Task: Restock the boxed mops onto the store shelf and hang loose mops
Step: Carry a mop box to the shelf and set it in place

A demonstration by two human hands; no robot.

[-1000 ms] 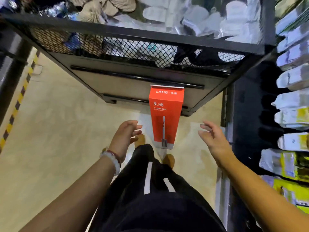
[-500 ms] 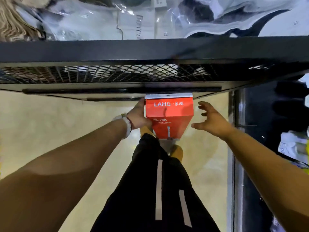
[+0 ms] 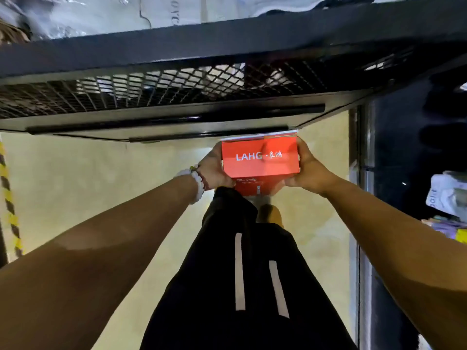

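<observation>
Both bare arms reach forward, the left hand (image 3: 214, 170), white bracelet at its wrist, and the right hand (image 3: 307, 170) gripping opposite sides of a red box (image 3: 260, 157).

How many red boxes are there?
1. The red box stands just below the black cart, gripped by the left hand and right hand. Others may be hidden out of view.
</observation>
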